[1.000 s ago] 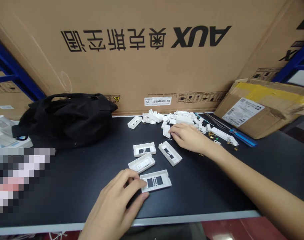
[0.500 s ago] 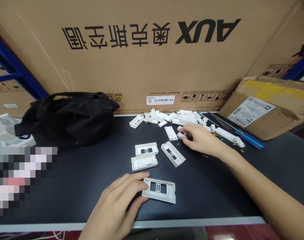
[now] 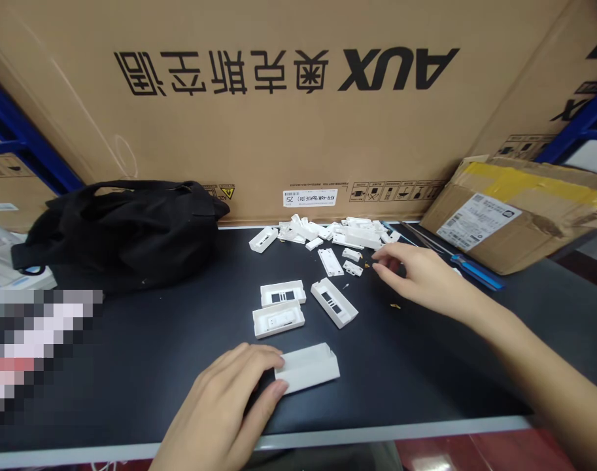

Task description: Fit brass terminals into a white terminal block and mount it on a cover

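Note:
My left hand grips the left end of a white plastic housing shell near the table's front edge; the shell is tipped so its plain outer face shows. My right hand hovers over the black table, fingers spread, fingertips pointing at small white parts and a flat white plate. It holds nothing that I can see. Three more white shells lie between the hands: one slotted, one with an insert, one angled.
A heap of white plastic pieces lies against a big AUX cardboard box. A black bag sits at the left. A taped carton, a blue-handled screwdriver and small brass bits are at the right.
My left hand has tilted the shell up, hiding its slotted inside. My right hand has drawn back right from the pile, leaving the flat plate and small parts on the table.

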The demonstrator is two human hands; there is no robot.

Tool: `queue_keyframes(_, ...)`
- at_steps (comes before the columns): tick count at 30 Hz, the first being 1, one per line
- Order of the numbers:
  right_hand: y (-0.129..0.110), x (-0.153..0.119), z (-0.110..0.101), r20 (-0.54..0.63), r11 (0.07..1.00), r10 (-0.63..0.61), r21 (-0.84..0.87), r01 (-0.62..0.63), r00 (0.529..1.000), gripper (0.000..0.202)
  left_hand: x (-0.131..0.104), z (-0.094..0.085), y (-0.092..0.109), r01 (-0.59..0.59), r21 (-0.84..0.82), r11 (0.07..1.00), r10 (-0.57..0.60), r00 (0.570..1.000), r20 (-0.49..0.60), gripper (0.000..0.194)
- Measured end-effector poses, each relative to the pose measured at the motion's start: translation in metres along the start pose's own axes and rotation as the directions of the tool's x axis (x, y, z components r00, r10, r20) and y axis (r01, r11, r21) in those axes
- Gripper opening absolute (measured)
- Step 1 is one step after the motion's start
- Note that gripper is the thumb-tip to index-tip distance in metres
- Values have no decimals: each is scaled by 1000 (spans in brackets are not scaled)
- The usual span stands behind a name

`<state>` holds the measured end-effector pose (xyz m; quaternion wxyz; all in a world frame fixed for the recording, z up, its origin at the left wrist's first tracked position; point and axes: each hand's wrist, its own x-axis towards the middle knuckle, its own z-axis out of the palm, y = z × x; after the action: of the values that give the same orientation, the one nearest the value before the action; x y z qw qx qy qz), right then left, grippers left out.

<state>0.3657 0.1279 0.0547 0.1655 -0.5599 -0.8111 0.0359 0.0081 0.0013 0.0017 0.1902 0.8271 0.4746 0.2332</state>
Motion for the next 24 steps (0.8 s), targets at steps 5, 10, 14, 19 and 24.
queue_keyframes(5,-4,-26,11,-49,1000,-2,23,3,999,26,-1,-1,2,-50,-11,999,49,998,-36,9)
queue_keyframes(10,-44,-49,24,-87,989,-59,129,70,994,29,-10,-5,0,-158,-46,986,141,954,-263,2)
queue_keyframes(14,-73,-58,33,-46,981,-145,120,149,988,32,-11,-4,-7,133,-65,989,-147,826,-544,13)
queue_keyframes(19,-80,-60,42,4,986,-138,93,137,990,13,-3,1,-15,434,-127,892,-414,670,-616,41)
queue_keyframes(24,-76,-70,40,27,980,-114,167,108,993,20,1,5,-19,507,-194,840,-523,661,-538,46)
